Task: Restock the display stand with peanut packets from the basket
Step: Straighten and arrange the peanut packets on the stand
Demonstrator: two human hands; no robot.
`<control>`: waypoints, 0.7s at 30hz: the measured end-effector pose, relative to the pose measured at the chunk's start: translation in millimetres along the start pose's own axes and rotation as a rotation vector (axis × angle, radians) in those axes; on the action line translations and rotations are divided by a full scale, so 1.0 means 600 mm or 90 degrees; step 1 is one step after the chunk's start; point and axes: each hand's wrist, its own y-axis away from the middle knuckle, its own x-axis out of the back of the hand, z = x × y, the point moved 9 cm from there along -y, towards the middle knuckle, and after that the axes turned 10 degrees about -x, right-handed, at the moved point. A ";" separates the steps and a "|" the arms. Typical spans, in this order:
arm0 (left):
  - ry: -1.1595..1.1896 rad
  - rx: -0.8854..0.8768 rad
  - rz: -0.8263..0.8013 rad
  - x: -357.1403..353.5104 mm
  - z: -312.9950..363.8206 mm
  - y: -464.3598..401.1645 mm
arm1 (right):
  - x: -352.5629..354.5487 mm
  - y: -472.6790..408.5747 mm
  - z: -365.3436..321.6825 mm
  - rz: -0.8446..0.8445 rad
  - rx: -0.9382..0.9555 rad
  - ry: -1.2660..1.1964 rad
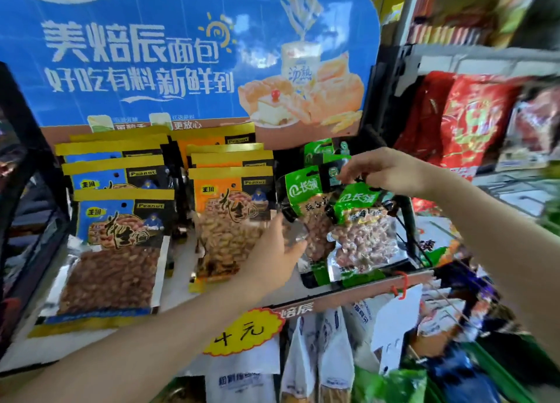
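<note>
The display stand's shelf (181, 269) carries three rows of peanut packets: blue ones (118, 245) at the left, orange ones (227, 221) in the middle, green ones (360, 236) at the right. My right hand (391, 172) reaches in from the right and pinches the top edge of a green packet (306, 187) standing at the front of the green row. My left hand (272, 254) is stretched out with straight fingers, its fingertips at the lower part of that green packet, just right of the orange row.
A tall blue bread advertisement board (181, 54) backs the shelf. A yellow price tag (242, 333) hangs on the shelf's front edge, with white bags (318, 357) below it. Red snack bags (472, 121) fill the shelving to the right. Green and mixed goods lie at the bottom right.
</note>
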 end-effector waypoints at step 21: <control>0.204 0.130 -0.023 -0.064 0.018 -0.077 | 0.013 -0.055 0.016 -0.117 0.108 0.133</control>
